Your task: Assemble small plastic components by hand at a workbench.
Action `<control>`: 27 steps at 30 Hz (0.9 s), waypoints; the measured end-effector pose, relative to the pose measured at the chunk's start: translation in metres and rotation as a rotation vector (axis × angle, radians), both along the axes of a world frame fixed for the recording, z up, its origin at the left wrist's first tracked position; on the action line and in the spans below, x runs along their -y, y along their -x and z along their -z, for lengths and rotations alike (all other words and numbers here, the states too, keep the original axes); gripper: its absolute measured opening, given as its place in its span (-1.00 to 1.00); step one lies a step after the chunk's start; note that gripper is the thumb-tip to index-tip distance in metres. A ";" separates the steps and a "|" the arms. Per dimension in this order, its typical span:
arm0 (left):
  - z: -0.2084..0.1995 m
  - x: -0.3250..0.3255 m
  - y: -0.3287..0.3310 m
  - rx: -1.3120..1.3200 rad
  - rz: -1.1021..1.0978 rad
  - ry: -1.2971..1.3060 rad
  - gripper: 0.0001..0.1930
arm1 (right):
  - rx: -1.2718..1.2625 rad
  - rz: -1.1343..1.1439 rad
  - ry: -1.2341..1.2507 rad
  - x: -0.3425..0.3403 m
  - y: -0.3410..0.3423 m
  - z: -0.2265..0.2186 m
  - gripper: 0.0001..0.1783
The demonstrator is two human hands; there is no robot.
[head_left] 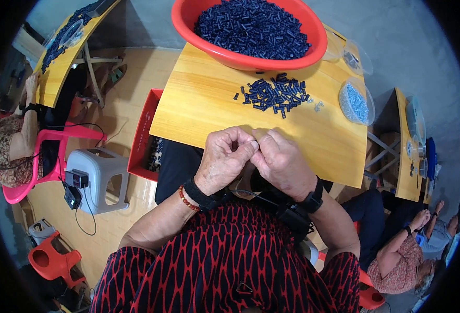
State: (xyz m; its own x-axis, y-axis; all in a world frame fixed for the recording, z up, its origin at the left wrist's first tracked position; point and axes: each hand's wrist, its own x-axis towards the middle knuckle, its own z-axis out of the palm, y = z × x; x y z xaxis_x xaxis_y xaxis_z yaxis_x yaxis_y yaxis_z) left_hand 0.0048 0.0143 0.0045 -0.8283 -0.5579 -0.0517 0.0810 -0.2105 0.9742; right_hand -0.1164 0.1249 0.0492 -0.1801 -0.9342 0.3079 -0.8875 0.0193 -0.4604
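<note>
Both hands at the near edge of the yellow wooden table (188, 104), working tip to tip. Left forearm (157, 224) rises from lower left and angles inward; right forearm (336, 221) mirrors it from lower right, elbow turned outward.

Left hand (222, 159): back of hand up, knuckles bent, thumb laid forward toward the right hand, its tip pressed to the forefinger. Right hand (287, 164): back of hand up, fingers curled inward, thumb and forefinger drawn together against the left fingertips. Grip: digits closed in a pinch on both sides, the two hands touching. Whether a piece sits between the tips cannot be told; the fingers hide it.

Wrists: dark wristband (203, 193) and red beaded bracelet (188, 199) on the left; dark strap (311, 199) on the right.

Nearest material: loose pile of small dark blue pieces (279, 94) on the table, just beyond the fingertips and apart from them. A few small clear pieces (319, 106) at the pile's right side. Red basin (245, 62) behind, heaped with more dark blue pieces. To the right, a clear tub (370, 108) containing light blue pieces (359, 107)
</note>
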 end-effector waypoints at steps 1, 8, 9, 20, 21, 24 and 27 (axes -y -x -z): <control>0.000 0.000 0.000 0.012 -0.009 0.003 -0.96 | -0.022 -0.011 -0.025 0.000 -0.001 0.000 -0.66; -0.002 -0.002 0.001 -0.059 -0.025 0.000 -0.95 | 0.051 -0.015 0.092 0.001 0.002 0.013 -0.66; -0.002 0.000 0.001 -0.060 -0.031 0.007 -0.95 | 0.050 -0.021 0.098 0.005 0.005 0.010 -0.66; 0.005 0.116 -0.039 -0.333 -1.160 0.270 -0.87 | 0.007 0.086 0.127 0.040 0.055 0.026 -0.88; 0.019 0.126 -0.047 -0.335 -1.160 0.267 -0.87 | -0.027 0.100 0.122 0.041 0.053 0.027 -0.90; 0.048 0.140 -0.064 -0.103 -1.292 0.098 -0.78 | -0.064 0.110 0.092 0.041 0.052 0.028 -0.93; 0.062 0.146 -0.069 -0.050 -1.223 -0.101 -0.77 | -0.116 0.127 0.025 0.042 0.051 0.026 -0.93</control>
